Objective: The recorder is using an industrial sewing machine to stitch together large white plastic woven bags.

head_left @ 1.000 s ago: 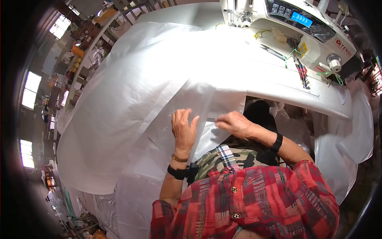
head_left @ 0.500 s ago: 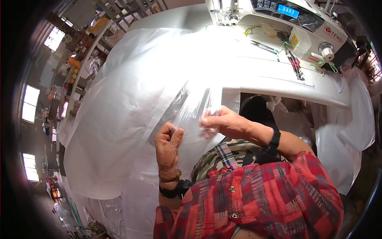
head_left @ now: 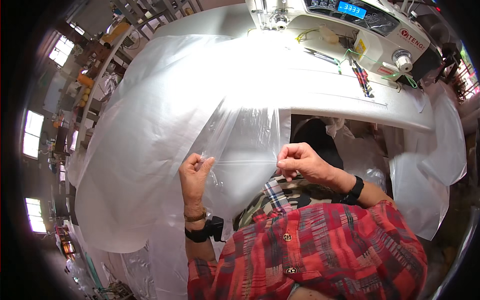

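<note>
A sheet of clear plastic film [head_left: 245,135] is stretched between my two hands over the near edge of the sewing table. My left hand [head_left: 195,172] pinches its left edge between thumb and fingers. At the film's right edge my right hand [head_left: 302,162] has thumb and forefinger pressed together on it. A pale seam or fold runs straight across from one hand to the other. Beneath and to the left spreads a large white woven plastic sheet [head_left: 135,140]. The film's far end runs into strong glare below the sewing machine's head [head_left: 280,20].
The sewing machine [head_left: 385,40] stands at the far right, with a lit blue display. Tweezers [head_left: 322,54] and a plaid strip [head_left: 361,80] lie on its bed [head_left: 345,95]. More translucent plastic sheeting [head_left: 425,170] hangs at the right. Cluttered shelving [head_left: 95,85] lines the left.
My hands have moved apart, the left one leftward and the right one rightward. The film, bunched before, is now spread taut between them. The view has shifted slightly.
</note>
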A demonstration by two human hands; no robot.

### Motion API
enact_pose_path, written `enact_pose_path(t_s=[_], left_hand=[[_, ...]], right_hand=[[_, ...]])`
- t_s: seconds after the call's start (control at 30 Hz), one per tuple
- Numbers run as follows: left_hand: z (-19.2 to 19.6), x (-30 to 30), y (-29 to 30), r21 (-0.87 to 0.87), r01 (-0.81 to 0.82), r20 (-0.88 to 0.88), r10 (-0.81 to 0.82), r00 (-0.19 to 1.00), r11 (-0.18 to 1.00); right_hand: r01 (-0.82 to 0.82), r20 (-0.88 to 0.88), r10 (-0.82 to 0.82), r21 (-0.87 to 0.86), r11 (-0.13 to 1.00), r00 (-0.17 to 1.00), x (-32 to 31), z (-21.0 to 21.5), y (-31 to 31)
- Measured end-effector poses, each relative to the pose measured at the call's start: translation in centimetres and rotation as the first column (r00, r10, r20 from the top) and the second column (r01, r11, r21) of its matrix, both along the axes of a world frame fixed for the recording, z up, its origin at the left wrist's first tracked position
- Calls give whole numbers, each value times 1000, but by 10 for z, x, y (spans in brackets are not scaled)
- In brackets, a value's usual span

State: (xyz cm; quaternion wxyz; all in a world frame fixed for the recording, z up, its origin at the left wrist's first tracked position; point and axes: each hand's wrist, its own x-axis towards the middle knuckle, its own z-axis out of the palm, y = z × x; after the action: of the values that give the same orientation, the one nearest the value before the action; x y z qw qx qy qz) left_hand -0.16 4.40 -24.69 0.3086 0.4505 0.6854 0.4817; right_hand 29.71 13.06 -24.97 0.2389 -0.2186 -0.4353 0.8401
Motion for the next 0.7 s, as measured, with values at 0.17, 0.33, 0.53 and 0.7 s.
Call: enact_pose_path(t_s=[0.17,0.33,0.53,0.7], left_hand=[[10,17,12,41,86,-498,-54,866,995],[38,32,27,182,268,-774,-30,632,946],[40,29,41,318,334,-885,151,441,887],[56,-1,73,433,655,-886,426,184,619]], right_hand=[[75,57,-88,200,977,995,13,16,-1],[208,159,-238,188,960,958,17,-46,7],[232,227,-236,46,972,945,-7,-17,19],[144,283,-133,-17,989,950,-27,-39,31]])
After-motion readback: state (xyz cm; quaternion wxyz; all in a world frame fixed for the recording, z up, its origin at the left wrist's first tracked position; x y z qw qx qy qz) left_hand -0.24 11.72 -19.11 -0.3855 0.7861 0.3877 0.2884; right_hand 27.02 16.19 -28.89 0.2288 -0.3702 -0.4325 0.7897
